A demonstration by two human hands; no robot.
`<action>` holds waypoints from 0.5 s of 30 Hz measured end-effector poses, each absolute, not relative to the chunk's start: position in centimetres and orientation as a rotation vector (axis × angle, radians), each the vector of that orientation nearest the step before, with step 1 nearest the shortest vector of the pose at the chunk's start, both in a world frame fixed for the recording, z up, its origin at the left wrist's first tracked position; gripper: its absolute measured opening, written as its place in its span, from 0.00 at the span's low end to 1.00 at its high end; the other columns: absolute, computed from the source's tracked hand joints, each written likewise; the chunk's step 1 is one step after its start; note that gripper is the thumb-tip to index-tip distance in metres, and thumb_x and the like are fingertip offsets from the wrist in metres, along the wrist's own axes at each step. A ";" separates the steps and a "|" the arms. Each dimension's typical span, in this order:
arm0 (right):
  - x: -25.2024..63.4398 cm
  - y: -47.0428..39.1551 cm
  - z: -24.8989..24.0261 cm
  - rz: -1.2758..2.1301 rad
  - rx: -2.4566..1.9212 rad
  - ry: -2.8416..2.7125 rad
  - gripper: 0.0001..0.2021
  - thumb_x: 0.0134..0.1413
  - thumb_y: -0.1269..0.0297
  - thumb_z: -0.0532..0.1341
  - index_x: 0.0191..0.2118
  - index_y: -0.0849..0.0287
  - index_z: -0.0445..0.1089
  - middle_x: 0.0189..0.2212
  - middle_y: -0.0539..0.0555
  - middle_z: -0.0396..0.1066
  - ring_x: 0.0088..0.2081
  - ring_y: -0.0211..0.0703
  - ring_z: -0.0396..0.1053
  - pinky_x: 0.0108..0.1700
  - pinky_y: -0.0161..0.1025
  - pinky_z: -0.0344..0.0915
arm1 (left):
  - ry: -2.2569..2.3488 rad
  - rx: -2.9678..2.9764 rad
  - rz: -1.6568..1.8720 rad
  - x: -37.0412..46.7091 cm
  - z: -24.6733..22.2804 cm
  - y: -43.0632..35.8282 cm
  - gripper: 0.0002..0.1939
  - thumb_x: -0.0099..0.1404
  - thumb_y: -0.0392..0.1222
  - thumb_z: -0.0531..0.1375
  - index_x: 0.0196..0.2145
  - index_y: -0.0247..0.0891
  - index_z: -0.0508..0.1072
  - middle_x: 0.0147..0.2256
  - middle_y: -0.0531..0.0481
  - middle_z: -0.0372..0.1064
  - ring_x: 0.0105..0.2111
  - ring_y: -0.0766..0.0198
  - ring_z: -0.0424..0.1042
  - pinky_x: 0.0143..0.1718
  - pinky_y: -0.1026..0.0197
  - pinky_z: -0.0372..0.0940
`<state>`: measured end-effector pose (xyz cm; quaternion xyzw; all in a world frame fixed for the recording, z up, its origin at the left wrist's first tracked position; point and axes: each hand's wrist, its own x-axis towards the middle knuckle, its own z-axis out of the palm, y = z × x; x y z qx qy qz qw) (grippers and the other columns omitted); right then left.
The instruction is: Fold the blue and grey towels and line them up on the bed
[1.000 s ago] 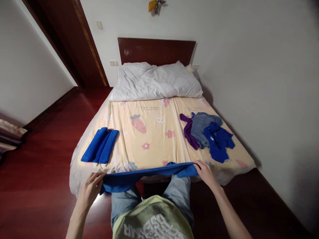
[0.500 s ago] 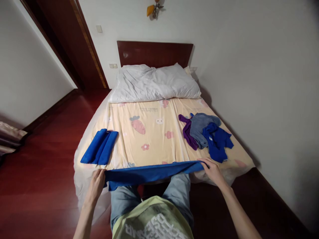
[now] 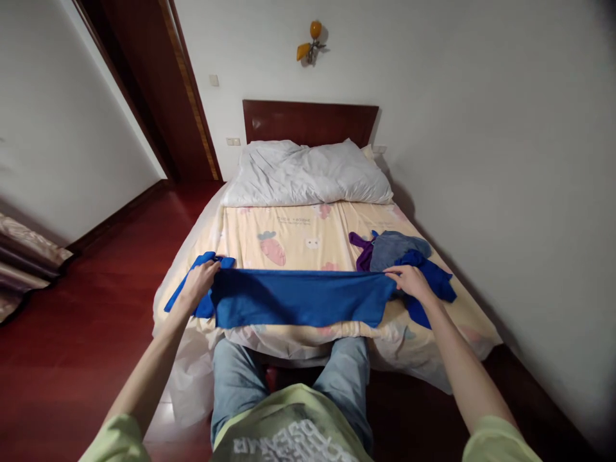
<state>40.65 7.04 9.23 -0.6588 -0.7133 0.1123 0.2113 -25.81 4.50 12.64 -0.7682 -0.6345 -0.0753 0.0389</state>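
A long blue cloth (image 3: 301,298) is stretched between my two hands, its top edge pulled nearly straight; I cannot tell what kind of garment it is. My left hand (image 3: 201,281) pinches its upper left corner. At the upper right corner, my right hand (image 3: 408,281) grips it with closed fingers. The cloth hangs over the near part of the bed. Behind my left hand lie folded blue cloths (image 3: 185,285), partly covered. To the right, a crumpled heap holds a purple cloth (image 3: 364,251), a grey-blue one (image 3: 397,249) and a blue one (image 3: 436,280).
The bed (image 3: 298,224) has a cream sheet with carrot and flower prints. A white quilt (image 3: 308,173) lies against the dark wooden headboard (image 3: 310,122). A wall (image 3: 520,160) runs close along the right side; red floor (image 3: 106,308) stretches to the left.
Both hands have moved forward and up over the bed with the blue cloth. The cloth now hangs open and wider, covering part of the folded blue cloths. My view has tilted up slightly.
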 end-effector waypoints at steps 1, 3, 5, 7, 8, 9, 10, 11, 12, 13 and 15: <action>40.8 8.1 10.0 0.268 -1.835 -1.962 0.14 0.58 0.58 0.63 0.42 0.57 0.83 0.15 0.50 0.72 0.23 0.48 0.76 0.29 0.37 0.67 | -1.915 -2.357 -0.233 -25.6 14.0 5.7 0.16 0.65 0.29 0.51 0.43 0.38 0.76 0.40 0.42 0.75 0.34 0.60 0.74 0.33 0.63 0.63; 41.1 9.6 11.6 0.154 -1.801 -1.901 0.13 0.58 0.61 0.62 0.42 0.56 0.83 0.18 0.51 0.75 0.27 0.49 0.78 0.32 0.38 0.69 | -1.860 -2.337 -0.266 -25.6 16.2 7.7 0.16 0.65 0.30 0.52 0.43 0.39 0.77 0.41 0.42 0.75 0.35 0.59 0.75 0.35 0.62 0.65; 41.2 10.4 13.2 0.009 -1.697 -1.828 0.13 0.58 0.64 0.61 0.42 0.56 0.83 0.25 0.53 0.80 0.33 0.50 0.80 0.38 0.41 0.73 | -1.803 -2.290 -0.382 -26.0 17.7 9.2 0.15 0.66 0.32 0.53 0.44 0.40 0.77 0.42 0.42 0.75 0.36 0.57 0.75 0.36 0.61 0.66; 41.1 10.4 14.3 -0.151 -1.550 -1.757 0.13 0.59 0.67 0.59 0.42 0.57 0.83 0.35 0.56 0.82 0.40 0.51 0.81 0.47 0.44 0.75 | -1.729 -2.221 -0.565 -26.5 18.3 10.2 0.15 0.68 0.33 0.52 0.45 0.40 0.77 0.43 0.42 0.76 0.41 0.56 0.76 0.37 0.61 0.67; 41.0 10.2 14.6 -0.215 -1.482 -1.728 0.14 0.60 0.68 0.58 0.42 0.57 0.82 0.39 0.57 0.83 0.43 0.52 0.80 0.50 0.45 0.74 | -1.685 -2.184 -0.659 -26.8 18.2 10.4 0.16 0.69 0.33 0.51 0.46 0.40 0.77 0.44 0.42 0.76 0.44 0.55 0.75 0.38 0.60 0.68; 40.9 9.8 14.7 -0.262 -1.425 -1.703 0.14 0.62 0.68 0.58 0.43 0.57 0.82 0.42 0.57 0.82 0.45 0.52 0.80 0.53 0.46 0.74 | -1.640 -2.153 -0.746 -27.1 17.9 10.5 0.16 0.71 0.33 0.50 0.47 0.40 0.76 0.46 0.42 0.75 0.47 0.54 0.74 0.40 0.59 0.69; 40.7 9.3 14.4 -0.289 -1.378 -1.685 0.14 0.63 0.68 0.58 0.43 0.57 0.82 0.43 0.58 0.82 0.47 0.52 0.79 0.55 0.47 0.73 | -1.596 -2.131 -0.822 -27.4 17.2 10.4 0.17 0.72 0.34 0.49 0.49 0.39 0.76 0.48 0.41 0.75 0.50 0.53 0.73 0.42 0.58 0.69; 40.6 8.8 13.9 -0.297 -1.343 -1.676 0.14 0.64 0.68 0.57 0.43 0.57 0.82 0.44 0.58 0.82 0.47 0.52 0.79 0.56 0.48 0.73 | -1.554 -2.127 -0.882 -27.7 16.3 10.1 0.17 0.73 0.34 0.49 0.50 0.39 0.75 0.49 0.41 0.75 0.51 0.53 0.73 0.45 0.57 0.70; 40.5 8.2 13.0 -0.288 -1.317 -1.676 0.14 0.65 0.67 0.57 0.43 0.57 0.82 0.44 0.58 0.82 0.47 0.52 0.79 0.56 0.49 0.74 | -1.521 -2.143 -0.922 -28.0 15.1 9.7 0.17 0.73 0.35 0.48 0.51 0.39 0.75 0.51 0.40 0.74 0.52 0.54 0.72 0.48 0.56 0.70; 40.5 7.5 11.7 -0.267 -1.302 -1.681 0.14 0.65 0.67 0.57 0.43 0.57 0.82 0.43 0.58 0.82 0.46 0.52 0.79 0.55 0.49 0.74 | -1.498 -2.177 -0.944 -28.2 13.7 9.2 0.17 0.74 0.35 0.48 0.52 0.39 0.74 0.52 0.40 0.73 0.52 0.54 0.72 0.51 0.55 0.70; 40.4 6.3 8.4 -0.194 -1.306 -1.696 0.13 0.65 0.66 0.57 0.42 0.57 0.82 0.42 0.58 0.82 0.44 0.51 0.79 0.53 0.50 0.76 | -1.494 -2.267 -0.943 -28.5 10.2 8.0 0.18 0.74 0.36 0.48 0.53 0.38 0.74 0.52 0.39 0.73 0.53 0.54 0.72 0.55 0.53 0.69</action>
